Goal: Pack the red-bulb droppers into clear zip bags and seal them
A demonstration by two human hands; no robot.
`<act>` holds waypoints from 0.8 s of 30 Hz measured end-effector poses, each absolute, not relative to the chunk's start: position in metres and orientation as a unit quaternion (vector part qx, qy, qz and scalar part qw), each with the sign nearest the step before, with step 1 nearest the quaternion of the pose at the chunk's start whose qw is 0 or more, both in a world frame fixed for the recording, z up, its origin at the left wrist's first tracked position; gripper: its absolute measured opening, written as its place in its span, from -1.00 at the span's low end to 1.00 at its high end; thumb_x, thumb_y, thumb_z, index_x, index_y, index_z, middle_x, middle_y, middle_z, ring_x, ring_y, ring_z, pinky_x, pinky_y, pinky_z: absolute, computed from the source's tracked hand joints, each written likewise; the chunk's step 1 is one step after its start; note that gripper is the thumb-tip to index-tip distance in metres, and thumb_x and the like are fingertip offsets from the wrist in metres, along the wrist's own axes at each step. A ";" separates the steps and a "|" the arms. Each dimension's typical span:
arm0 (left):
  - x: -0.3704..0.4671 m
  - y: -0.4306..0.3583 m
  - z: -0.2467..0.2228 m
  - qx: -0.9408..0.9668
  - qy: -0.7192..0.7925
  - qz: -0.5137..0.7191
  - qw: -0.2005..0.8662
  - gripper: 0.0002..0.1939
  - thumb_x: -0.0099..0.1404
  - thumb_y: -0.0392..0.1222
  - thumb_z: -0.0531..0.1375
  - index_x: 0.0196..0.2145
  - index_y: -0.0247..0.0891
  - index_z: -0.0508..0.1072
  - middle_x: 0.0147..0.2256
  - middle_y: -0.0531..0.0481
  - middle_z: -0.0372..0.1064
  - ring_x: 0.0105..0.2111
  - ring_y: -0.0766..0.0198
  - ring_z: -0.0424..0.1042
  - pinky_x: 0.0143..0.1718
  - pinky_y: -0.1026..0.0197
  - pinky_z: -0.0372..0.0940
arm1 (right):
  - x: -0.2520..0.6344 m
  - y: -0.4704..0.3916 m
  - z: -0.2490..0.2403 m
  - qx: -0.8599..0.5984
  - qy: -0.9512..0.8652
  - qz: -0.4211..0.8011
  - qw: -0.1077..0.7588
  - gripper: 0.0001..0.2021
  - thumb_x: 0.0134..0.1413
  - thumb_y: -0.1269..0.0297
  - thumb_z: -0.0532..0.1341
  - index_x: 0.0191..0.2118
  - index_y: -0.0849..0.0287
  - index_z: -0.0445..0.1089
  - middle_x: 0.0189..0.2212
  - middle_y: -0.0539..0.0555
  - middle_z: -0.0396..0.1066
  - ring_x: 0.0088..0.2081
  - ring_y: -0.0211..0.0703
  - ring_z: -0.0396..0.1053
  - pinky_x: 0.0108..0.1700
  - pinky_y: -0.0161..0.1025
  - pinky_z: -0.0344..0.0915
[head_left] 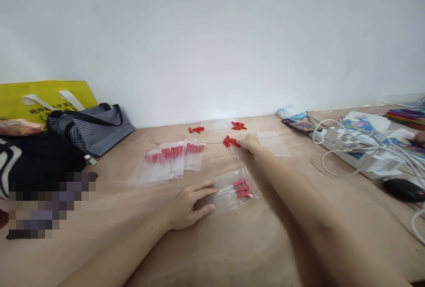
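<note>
My left hand [191, 205] lies on the table with its fingers stretched out and apart. Its fingertips rest on the left end of a clear zip bag [226, 205], which has several droppers [244, 187] with red bulbs inside. Farther off, my right hand [250, 143] is closed at a small loose pile of red-bulbed droppers [229, 143], its fingertips pinching one by the bulb; the fingers are partly hidden. Just right of that hand lies a flat clear bag [274, 143]. Filled bags of droppers [169, 161] overlap in a row at the left.
Red bulbs [196, 130] and another group of red bulbs [238, 125] lie near the wall, with thin clear tubes [221, 125] between. At right are a power strip with white chargers [375, 163], cables and a black mouse [403, 189]. A striped bag [96, 132] stands left.
</note>
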State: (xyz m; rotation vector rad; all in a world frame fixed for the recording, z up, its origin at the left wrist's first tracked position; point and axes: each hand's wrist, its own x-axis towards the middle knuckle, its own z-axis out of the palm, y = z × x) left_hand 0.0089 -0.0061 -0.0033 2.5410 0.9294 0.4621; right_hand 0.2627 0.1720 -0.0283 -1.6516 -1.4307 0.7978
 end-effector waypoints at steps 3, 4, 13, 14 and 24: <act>0.009 -0.005 -0.004 0.902 0.338 0.160 0.216 -0.61 0.22 -0.11 0.06 0.02 -0.14 0.23 0.05 -0.03 0.17 0.03 0.17 0.19 0.04 0.07 0.14 | 0.263 0.173 -0.028 -0.691 -0.501 0.339 0.396 -0.83 -0.33 0.37 0.29 -0.63 0.19 0.23 -0.73 0.00 0.19 -0.59 -0.23 0.21 -0.62 -0.35 0.04; 0.009 -0.005 -0.004 0.901 0.338 0.161 0.218 -0.61 0.22 -0.11 0.06 0.02 -0.13 0.23 0.04 -0.03 0.19 0.03 0.17 0.18 0.04 0.07 0.14 | 0.263 0.170 -0.027 -0.695 -0.484 0.352 0.399 -0.83 -0.31 0.37 0.28 -0.63 0.19 0.22 -0.75 -0.02 0.17 -0.62 -0.25 0.18 -0.64 -0.35 0.01; 0.009 -0.003 -0.004 0.897 0.345 0.166 0.223 -0.65 0.21 -0.12 0.07 -0.03 -0.17 0.31 0.01 -0.04 0.23 0.03 0.18 0.19 0.04 0.05 0.15 | 0.286 0.120 0.000 -0.580 -0.430 0.444 0.530 -0.88 0.02 0.25 0.06 -0.40 0.19 0.16 -0.60 -0.03 0.25 -0.70 -0.45 0.05 -0.65 -0.42 0.05; 0.009 -0.003 -0.004 0.895 0.347 0.165 0.227 -0.65 0.21 -0.12 0.07 -0.04 -0.16 0.32 0.01 -0.03 0.23 0.03 0.17 0.19 0.04 0.05 0.15 | 0.290 0.110 0.001 -0.571 -0.426 0.441 0.546 -0.86 0.01 0.24 0.07 -0.33 0.18 0.14 -0.59 -0.05 0.25 -0.69 -0.44 0.07 -0.63 -0.42 0.08; 0.009 0.000 -0.005 0.896 0.344 0.167 0.228 -0.68 0.26 -0.12 0.00 -0.04 -0.13 0.32 0.01 0.00 0.23 0.03 0.20 0.20 0.05 0.05 0.13 | 0.299 0.034 -0.020 -0.446 -0.446 0.454 0.629 -0.57 -0.20 -0.01 0.19 -0.22 0.06 0.08 -0.51 -0.12 0.27 -0.61 -0.38 0.22 -0.51 -0.35 0.19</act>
